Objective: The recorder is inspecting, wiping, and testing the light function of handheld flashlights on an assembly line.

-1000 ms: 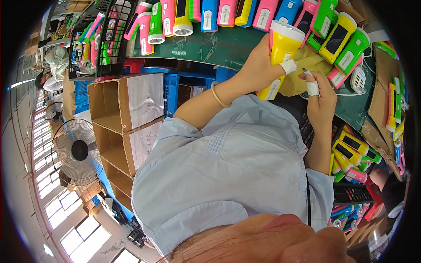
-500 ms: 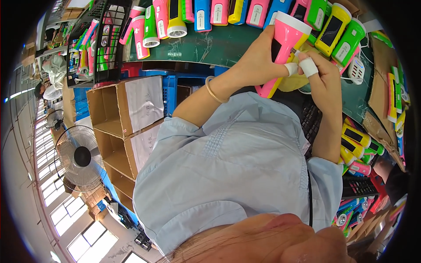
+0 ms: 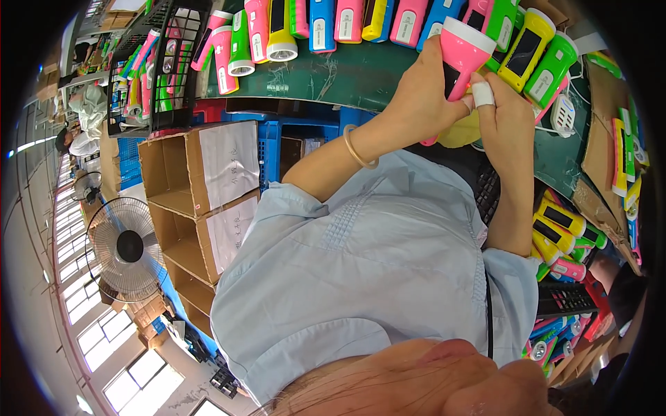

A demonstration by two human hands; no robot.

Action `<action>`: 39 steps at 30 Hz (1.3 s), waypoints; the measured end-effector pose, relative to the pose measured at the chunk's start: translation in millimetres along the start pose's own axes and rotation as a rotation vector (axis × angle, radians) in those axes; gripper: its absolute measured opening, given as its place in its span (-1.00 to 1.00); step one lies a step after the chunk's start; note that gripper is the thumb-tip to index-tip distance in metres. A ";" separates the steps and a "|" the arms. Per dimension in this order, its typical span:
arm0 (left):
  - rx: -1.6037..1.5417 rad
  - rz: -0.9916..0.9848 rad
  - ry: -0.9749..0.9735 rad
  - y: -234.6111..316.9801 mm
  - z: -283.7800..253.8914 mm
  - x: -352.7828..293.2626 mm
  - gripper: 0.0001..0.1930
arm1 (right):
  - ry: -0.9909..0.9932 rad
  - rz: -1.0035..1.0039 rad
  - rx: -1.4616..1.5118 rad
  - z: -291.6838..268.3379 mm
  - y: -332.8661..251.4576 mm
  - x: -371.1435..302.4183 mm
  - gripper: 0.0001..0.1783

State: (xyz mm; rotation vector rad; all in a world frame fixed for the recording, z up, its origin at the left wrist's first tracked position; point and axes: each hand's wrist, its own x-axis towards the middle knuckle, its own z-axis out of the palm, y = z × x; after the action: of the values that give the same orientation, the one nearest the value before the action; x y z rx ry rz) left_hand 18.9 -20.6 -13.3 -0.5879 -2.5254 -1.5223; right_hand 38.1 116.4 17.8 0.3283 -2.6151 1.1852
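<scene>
My left hand (image 3: pixel 424 97) is wrapped round a pink flashlight (image 3: pixel 463 54) with a white head, held upright above the bench edge. The light's dark panel shows beside my thumb. Against the other side of the flashlight, my right hand (image 3: pixel 508 114) has its fingers closed in a pinch; what they hold is hidden. White tape (image 3: pixel 483 94) is wound round a finger of that hand. A small reddish glow shows between the hands. Below them is a yellow rounded thing (image 3: pixel 460 132), partly covered.
Several coloured flashlights (image 3: pixel 345 21) line the back of the green bench (image 3: pixel 298 78). A white multi-port block (image 3: pixel 563 115) with cables lies at right, near more piled flashlights (image 3: pixel 555 222). At left are a black crate (image 3: pixel 182 66), cardboard compartments (image 3: pixel 170 170) and a fan (image 3: pixel 130 247).
Both hands have drawn closer together round the flashlight, which moved slightly right. The thin metal tip seen earlier at my right fingers is now hidden.
</scene>
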 end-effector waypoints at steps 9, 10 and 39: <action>-0.969 -0.375 0.221 -9.9 -24.5 29.7 -0.71 | 0.267 0.076 0.145 -24.8 8.2 -20.6 -0.61; -1.013 -0.400 0.166 -9.6 -23.0 29.3 -0.71 | 0.192 0.097 0.143 -19.3 11.3 -19.3 -0.58; -0.951 -0.336 -0.098 2.5 -24.9 57.0 -0.53 | 0.452 0.621 1.271 -57.4 69.8 -10.0 -0.46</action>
State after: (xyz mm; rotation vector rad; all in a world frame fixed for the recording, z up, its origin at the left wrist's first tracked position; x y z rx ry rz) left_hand -34.4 -26.5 18.3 -0.3143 -1.8710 -2.8744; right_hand 33.9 205.9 2.2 -0.5385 -1.2794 2.5995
